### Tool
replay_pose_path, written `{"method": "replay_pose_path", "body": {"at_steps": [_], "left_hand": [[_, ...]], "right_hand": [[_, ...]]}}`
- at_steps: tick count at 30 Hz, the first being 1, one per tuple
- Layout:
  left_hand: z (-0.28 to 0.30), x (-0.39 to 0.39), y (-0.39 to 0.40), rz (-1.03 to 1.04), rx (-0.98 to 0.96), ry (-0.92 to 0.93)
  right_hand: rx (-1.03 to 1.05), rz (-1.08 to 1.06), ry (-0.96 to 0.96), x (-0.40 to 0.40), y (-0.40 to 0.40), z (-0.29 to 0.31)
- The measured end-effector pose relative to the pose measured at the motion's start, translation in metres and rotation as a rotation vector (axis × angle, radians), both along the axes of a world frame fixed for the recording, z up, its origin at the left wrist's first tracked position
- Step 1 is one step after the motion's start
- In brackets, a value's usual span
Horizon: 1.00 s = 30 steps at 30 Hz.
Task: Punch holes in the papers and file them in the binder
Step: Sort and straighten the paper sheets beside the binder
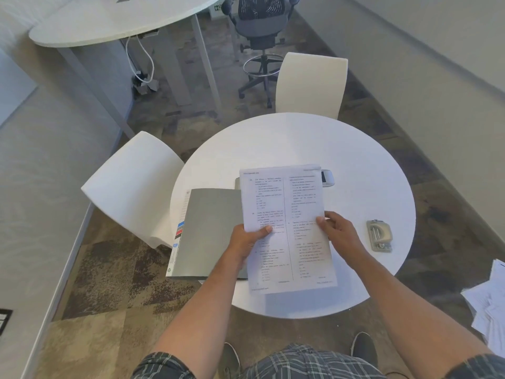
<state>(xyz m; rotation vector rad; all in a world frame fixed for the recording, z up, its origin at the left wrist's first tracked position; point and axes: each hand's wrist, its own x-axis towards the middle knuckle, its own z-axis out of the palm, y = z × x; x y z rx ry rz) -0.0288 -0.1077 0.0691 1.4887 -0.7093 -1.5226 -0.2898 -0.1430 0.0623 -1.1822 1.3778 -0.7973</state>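
I hold a printed paper sheet (pixel 287 214) above the round white table (pixel 355 165). My left hand (pixel 247 240) grips its left edge with the thumb on top. My right hand (pixel 338 233) pinches its right edge. A grey binder (pixel 207 231) lies shut on the table's left side, partly under the paper and overhanging the table edge. A grey hole punch (pixel 379 236) sits on the table to the right of my right hand.
A small white device (pixel 327 177) lies behind the paper. Two white chairs (pixel 131 187) (pixel 310 83) stand at the table. Loose papers (pixel 489 302) are piled at the right edge. A desk (pixel 109 20) and an office chair (pixel 259 36) stand further back.
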Motion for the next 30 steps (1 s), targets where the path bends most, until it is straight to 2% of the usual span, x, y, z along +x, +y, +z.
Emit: {"method": "replay_pose_path", "body": {"at_steps": [12, 18, 23, 30], "left_hand": [[-0.002, -0.006, -0.001, -0.007, -0.006, 0.009], [0.0, -0.006, 0.0, 0.007, 0.003, 0.009], [0.004, -0.008, 0.001, -0.001, -0.005, 0.029], [0.009, -0.006, 0.002, -0.006, -0.022, 0.082]], "right_hand": [[-0.058, -0.193, -0.108, 0.007, -0.002, -0.005], [-0.027, -0.235, -0.191, 0.008, 0.001, 0.001], [0.036, -0.28, -0.338, 0.012, 0.003, 0.009], [0.067, -0.305, -0.408, 0.011, -0.002, 0.01]]}}
